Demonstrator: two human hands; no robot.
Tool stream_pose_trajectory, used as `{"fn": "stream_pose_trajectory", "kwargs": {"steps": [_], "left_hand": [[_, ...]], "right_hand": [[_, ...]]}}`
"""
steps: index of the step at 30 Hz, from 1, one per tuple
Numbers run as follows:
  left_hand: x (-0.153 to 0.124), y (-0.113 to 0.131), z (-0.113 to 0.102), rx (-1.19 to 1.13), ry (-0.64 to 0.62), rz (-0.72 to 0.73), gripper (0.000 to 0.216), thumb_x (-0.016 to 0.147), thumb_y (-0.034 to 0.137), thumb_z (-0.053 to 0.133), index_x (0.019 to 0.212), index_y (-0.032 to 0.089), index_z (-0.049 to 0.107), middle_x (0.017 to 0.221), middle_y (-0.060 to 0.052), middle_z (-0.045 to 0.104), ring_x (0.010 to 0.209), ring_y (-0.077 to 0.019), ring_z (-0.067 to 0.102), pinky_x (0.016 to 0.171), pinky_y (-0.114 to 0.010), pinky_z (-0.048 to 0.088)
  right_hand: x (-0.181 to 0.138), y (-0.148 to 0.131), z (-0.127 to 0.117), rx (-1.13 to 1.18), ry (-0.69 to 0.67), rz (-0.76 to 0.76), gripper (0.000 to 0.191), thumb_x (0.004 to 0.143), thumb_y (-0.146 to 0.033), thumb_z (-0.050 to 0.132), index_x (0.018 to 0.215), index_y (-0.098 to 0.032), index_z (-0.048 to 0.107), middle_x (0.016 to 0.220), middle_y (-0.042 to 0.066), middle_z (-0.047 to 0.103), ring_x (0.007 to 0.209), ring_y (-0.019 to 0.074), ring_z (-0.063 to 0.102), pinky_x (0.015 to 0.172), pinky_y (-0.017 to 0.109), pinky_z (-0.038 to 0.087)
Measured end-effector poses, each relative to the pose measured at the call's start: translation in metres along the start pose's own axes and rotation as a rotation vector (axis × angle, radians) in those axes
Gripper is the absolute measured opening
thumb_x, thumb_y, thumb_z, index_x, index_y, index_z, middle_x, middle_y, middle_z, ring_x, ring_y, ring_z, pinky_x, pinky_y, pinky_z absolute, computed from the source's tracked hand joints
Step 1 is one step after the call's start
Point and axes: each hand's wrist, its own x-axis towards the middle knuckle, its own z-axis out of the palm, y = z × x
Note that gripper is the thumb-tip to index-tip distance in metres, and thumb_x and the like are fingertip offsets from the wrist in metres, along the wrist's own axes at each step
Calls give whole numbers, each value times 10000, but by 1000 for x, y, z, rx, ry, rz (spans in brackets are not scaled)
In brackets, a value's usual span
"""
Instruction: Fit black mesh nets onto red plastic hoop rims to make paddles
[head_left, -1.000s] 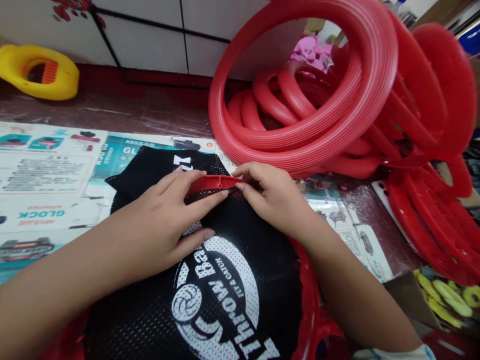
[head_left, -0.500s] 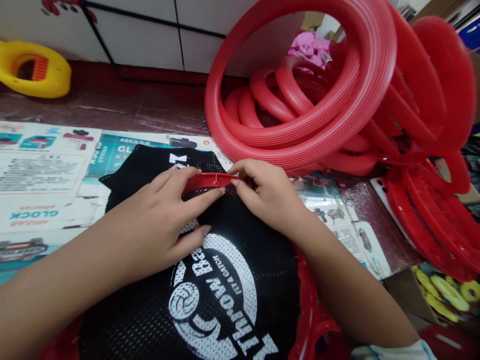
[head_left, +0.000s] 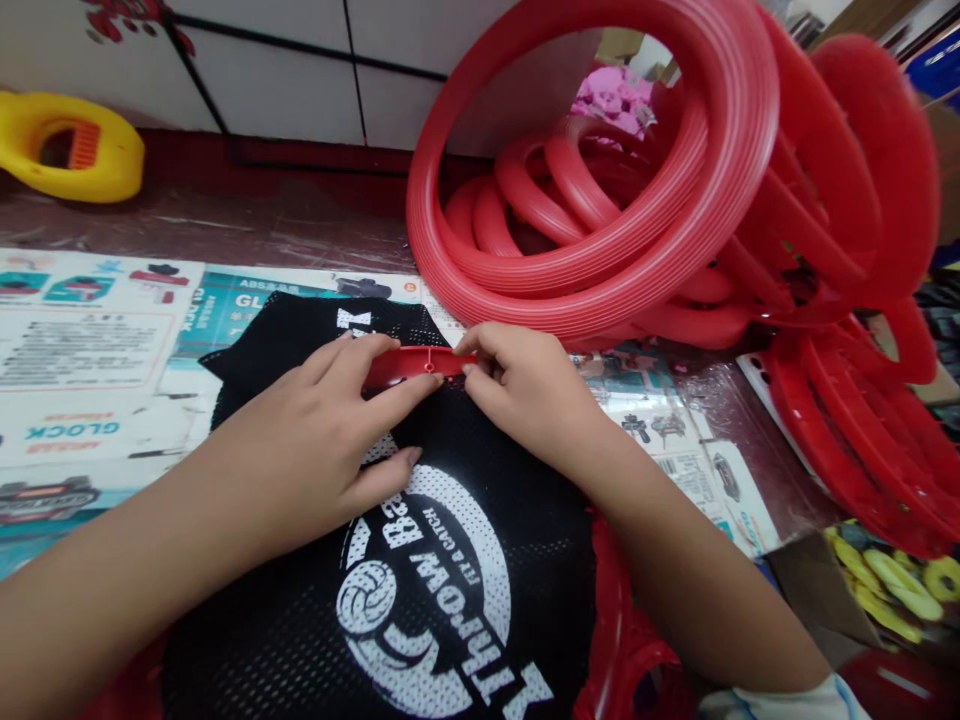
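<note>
Black mesh fabric with white "Throw Ball" print lies across a red plastic ring, whose edge shows at the right below the fabric. At the far side, a strip of the red ring's channel with a small post shows between my hands. My left hand grips this rim from the left, its fingertips on both edges and its thumb resting over the print. On the other side, my right hand pinches the mesh at the rim between thumb and bent fingers. The fabric's far flap spreads beyond the rim.
Several red plastic rings are piled at the back right. Red ring parts lie at the right, above a box of yellow pieces. A yellow part sits at the back left. Printed cardboard covers the tabletop.
My right hand has shifted very slightly along the rim, and a bit more of the red channel shows between the hands. The left hand keeps its place; the view has shifted slightly.
</note>
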Motion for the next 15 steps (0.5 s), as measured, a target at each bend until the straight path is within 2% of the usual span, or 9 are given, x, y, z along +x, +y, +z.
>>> {"fn": "stream_pose_trajectory", "kwargs": {"steps": [4, 7, 11, 15], "left_hand": [[-4, -1, -8, -121, -26, -86, 571, 936, 421, 441, 1408, 132, 303, 1426, -189, 405, 1349, -324, 374, 1133, -513, 330], [-8, -4, -14, -138, -51, -127, 526, 962, 422, 420, 1400, 152, 313, 1433, -156, 416, 1360, -276, 367, 1148, -466, 315], [-11, -11, -19, -61, -73, -118, 523, 967, 458, 396, 1403, 181, 315, 1418, -154, 417, 1318, -316, 401, 1106, -511, 343], [-11, -13, -20, 16, -95, -84, 529, 952, 438, 407, 1392, 154, 331, 1333, -189, 458, 1239, -367, 448, 1037, -562, 389]], "right_hand": [[-5, 3, -16, 79, -3, 78, 92, 833, -171, 582, 832, -146, 670, 684, -17, 637, 613, 100, 532, 607, 221, 362], [-9, 2, -29, 25, -124, 152, 206, 858, -315, 616, 755, -153, 688, 653, -8, 643, 577, 102, 527, 557, 233, 339], [-12, -3, -32, -54, -260, 136, 175, 840, -310, 667, 785, -158, 735, 735, 24, 692, 636, 119, 567, 579, 249, 355], [-11, -7, -24, -72, -232, 75, 114, 840, -202, 656, 798, -146, 746, 784, 31, 703, 695, 126, 583, 626, 249, 374]]}}
